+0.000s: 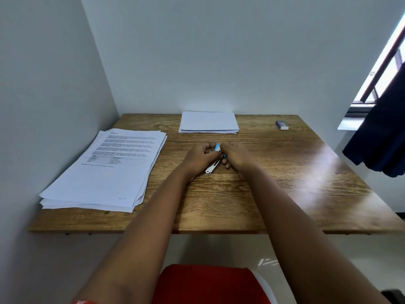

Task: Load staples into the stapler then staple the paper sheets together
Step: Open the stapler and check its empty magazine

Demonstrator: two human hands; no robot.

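Loading the stapler at the middle of the table

I am holding the stapler (213,166) low over the table (252,194), its metal end pointing back at me. My left hand (200,159) is curling around its body and my right hand (235,155) is pinching at its blue far end, where I judge the staples should be going in; the strip itself is too small to make out. I am thinking: keep the body steady, feed straight, don't force it. The printed stack (105,172) is lying left of the stapler, the plain sheets (208,122) beyond it, and a small box (282,125) beyond to the right.
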